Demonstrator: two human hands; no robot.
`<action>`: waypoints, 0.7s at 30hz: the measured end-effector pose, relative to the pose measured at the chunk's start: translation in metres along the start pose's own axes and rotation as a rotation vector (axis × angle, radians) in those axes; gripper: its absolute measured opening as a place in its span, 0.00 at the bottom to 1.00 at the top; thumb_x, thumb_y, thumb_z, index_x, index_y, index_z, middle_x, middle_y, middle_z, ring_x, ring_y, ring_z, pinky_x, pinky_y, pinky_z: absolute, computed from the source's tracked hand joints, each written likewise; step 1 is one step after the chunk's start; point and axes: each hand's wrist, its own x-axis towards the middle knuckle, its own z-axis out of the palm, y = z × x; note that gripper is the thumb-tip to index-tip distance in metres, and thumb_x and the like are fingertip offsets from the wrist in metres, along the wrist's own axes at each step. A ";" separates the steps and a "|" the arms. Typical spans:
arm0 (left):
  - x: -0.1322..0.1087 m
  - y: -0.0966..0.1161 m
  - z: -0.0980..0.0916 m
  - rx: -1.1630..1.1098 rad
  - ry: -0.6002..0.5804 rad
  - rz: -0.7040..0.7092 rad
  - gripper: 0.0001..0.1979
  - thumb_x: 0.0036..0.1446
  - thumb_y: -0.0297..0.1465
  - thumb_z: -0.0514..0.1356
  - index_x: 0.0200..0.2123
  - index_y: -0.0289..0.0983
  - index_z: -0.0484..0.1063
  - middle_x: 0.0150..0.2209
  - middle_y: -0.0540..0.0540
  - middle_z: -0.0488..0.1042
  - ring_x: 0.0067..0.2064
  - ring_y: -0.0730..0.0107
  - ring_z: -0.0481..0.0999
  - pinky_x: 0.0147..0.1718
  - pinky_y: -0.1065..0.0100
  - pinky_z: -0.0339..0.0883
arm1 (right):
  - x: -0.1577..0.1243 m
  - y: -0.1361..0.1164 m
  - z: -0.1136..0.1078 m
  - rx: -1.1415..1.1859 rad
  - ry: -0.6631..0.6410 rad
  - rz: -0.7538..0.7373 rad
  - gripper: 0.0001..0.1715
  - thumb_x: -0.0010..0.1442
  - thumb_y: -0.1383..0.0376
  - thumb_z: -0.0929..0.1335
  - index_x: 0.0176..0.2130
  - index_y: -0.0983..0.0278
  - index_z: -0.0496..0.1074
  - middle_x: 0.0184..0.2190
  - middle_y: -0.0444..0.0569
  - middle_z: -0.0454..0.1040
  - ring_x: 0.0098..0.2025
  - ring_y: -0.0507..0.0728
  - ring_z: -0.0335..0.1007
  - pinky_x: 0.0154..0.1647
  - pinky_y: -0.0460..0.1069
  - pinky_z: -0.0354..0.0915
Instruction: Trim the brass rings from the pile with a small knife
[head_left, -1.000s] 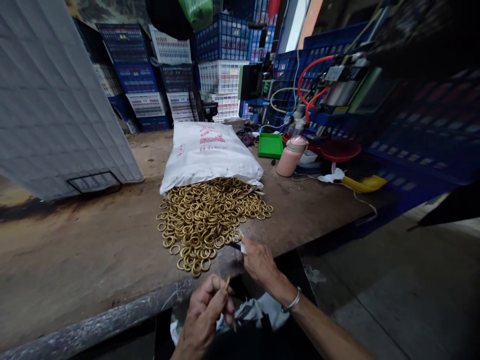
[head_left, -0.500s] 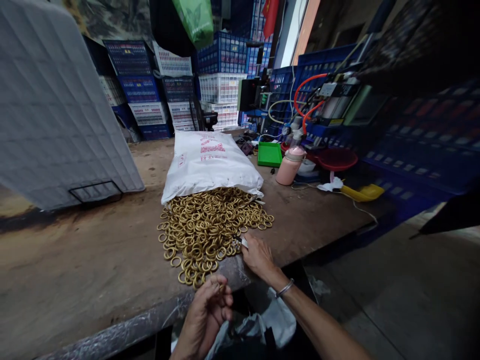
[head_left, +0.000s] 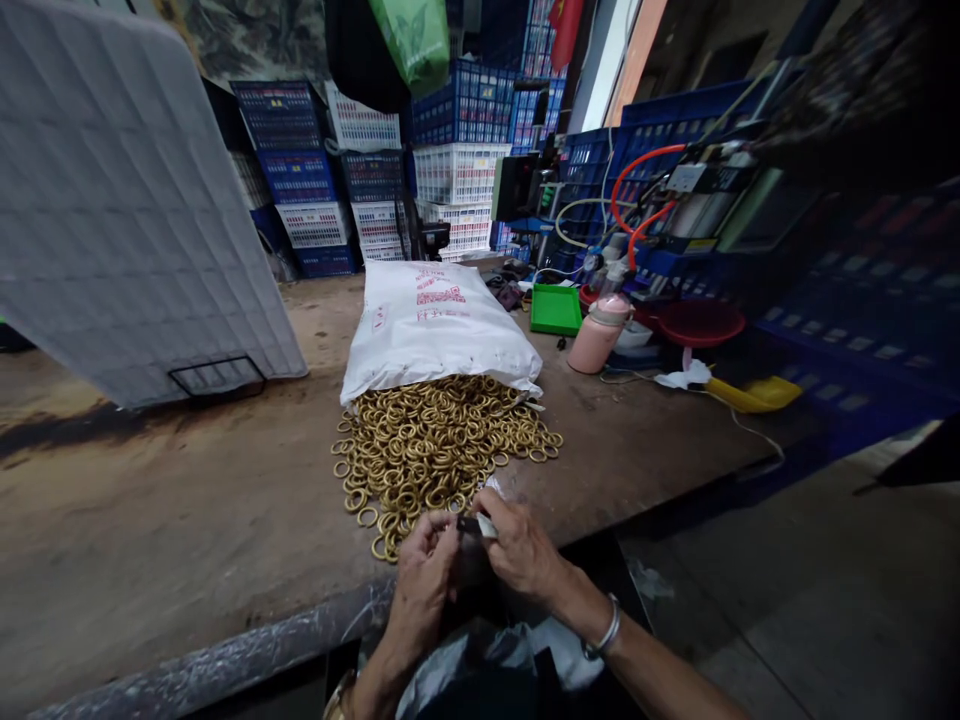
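My left hand point(head_left: 426, 568) is closed in a pinch at the table's front edge; the brass-coloured ring in its fingertips is mostly hidden by the fingers. My right hand point(head_left: 521, 545) grips a small knife-like tool point(head_left: 486, 525) with a dark tip and a pale wrapped handle. The dark tip points left and meets the left fingertips. Just beyond both hands lies a heap of brass-coloured rings point(head_left: 431, 440), spilling from the mouth of a white sack point(head_left: 442, 335) with red print.
A pink bottle point(head_left: 596, 340), a green tray point(head_left: 556, 309), a red dish point(head_left: 701, 325) and a yellow scoop point(head_left: 754, 392) stand to the right. A white padded panel point(head_left: 150, 220) rises at left. Stacked crates point(head_left: 300, 175) line the back.
My right hand has drawn back from the ring heap with the tool, towards my left hand. The left hand has risen and turned, and the two now meet. The view has shifted slightly.
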 end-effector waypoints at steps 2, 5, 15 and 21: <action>0.000 0.005 0.000 0.022 -0.019 0.027 0.14 0.46 0.40 0.61 0.28 0.35 0.67 0.17 0.56 0.61 0.16 0.82 0.56 0.15 0.78 0.51 | -0.002 -0.007 0.001 0.066 -0.012 -0.021 0.14 0.45 0.77 0.58 0.32 0.63 0.61 0.26 0.43 0.67 0.28 0.51 0.62 0.29 0.44 0.54; -0.001 0.008 -0.001 0.053 -0.022 0.037 0.14 0.47 0.40 0.61 0.22 0.35 0.65 0.16 0.56 0.60 0.17 0.81 0.55 0.17 0.77 0.52 | -0.001 -0.010 0.006 0.173 0.017 0.057 0.09 0.50 0.74 0.59 0.31 0.62 0.62 0.25 0.42 0.66 0.28 0.50 0.61 0.30 0.44 0.55; -0.001 -0.002 -0.010 0.394 0.078 0.367 0.10 0.51 0.36 0.57 0.22 0.37 0.69 0.21 0.51 0.66 0.26 0.71 0.64 0.28 0.72 0.58 | 0.003 -0.002 0.018 0.495 -0.040 0.320 0.19 0.59 0.57 0.58 0.23 0.64 0.62 0.18 0.40 0.62 0.23 0.48 0.57 0.25 0.43 0.55; -0.001 -0.003 -0.010 0.334 0.018 0.291 0.10 0.52 0.37 0.57 0.25 0.36 0.69 0.24 0.50 0.69 0.27 0.71 0.65 0.29 0.72 0.58 | 0.005 -0.006 0.017 0.580 -0.068 0.413 0.19 0.58 0.58 0.58 0.21 0.64 0.61 0.16 0.38 0.58 0.19 0.47 0.52 0.21 0.42 0.53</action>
